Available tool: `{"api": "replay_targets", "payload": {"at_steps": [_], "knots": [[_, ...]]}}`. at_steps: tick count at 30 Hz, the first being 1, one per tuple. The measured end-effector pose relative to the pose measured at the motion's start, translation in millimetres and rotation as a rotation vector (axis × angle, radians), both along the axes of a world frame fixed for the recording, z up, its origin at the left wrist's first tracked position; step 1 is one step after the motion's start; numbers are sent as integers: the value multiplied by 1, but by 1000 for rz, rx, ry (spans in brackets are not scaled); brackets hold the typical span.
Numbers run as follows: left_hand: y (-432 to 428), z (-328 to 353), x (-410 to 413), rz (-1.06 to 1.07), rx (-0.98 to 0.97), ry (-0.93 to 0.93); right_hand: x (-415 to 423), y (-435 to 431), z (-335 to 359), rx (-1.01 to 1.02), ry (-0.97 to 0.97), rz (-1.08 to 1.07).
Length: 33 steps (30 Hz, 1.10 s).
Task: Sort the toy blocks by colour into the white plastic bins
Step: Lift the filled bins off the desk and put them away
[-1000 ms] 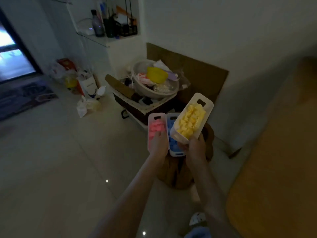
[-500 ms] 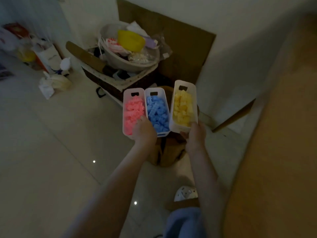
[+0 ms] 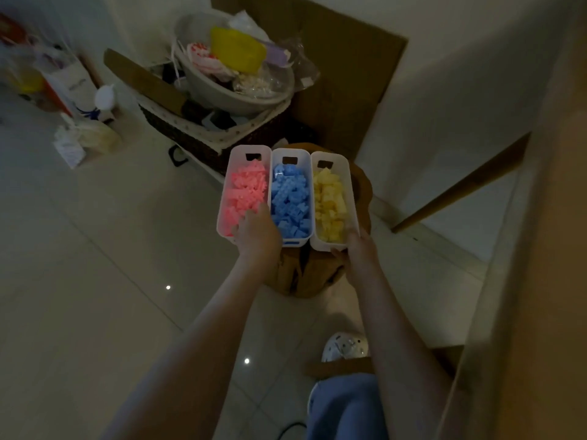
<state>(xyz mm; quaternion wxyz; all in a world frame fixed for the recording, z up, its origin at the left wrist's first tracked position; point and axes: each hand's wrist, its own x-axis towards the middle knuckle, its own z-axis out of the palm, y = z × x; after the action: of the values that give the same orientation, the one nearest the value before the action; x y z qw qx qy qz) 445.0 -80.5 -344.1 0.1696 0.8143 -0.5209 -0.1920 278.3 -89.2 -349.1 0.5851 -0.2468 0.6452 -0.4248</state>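
Your view reads dim and low-contrast throughout, detail soft, two small glints (image 3: 168, 287) on the floor (image 3: 79, 312), wide-angle bending and smear toward the right edge.

Bare floor (image 3: 79, 249) is stretching free left of the touching bins (image 3: 278, 158); a cluttered basket (image 3: 197, 144) is crowding just behind them; a wall (image 3: 444, 106) is closing the right.

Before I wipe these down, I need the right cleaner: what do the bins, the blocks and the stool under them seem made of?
White bins: thin moulded plastic, matt; rounded corners, cut-out handle slots.
Blocks: probably hard plastic, studded, evenly coloured; the dim light hides any gloss.
Stool: seemingly wood, brown, with a rough, stump-like side; finish unclear.
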Motion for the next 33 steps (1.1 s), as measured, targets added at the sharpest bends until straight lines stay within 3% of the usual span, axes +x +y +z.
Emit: {"api": "replay_targets", "payload": {"at_steps": [4, 9, 18, 23, 33], "knots": [[2, 3, 2, -23, -6, 18, 3, -1, 0, 22, 69, -12], [4, 13, -6, -67, 37, 39, 3, -2, 11, 23, 582, -58], [23, 54, -20, -43, -29, 179, 29, 36, 62, -202, 830, 97], [78, 105, -6, 48, -185, 398, 74, 76, 97, -369, 706, 355], [174, 211, 32, 233, -413, 252, 118, 156, 198, -764, 573, 776]]}}
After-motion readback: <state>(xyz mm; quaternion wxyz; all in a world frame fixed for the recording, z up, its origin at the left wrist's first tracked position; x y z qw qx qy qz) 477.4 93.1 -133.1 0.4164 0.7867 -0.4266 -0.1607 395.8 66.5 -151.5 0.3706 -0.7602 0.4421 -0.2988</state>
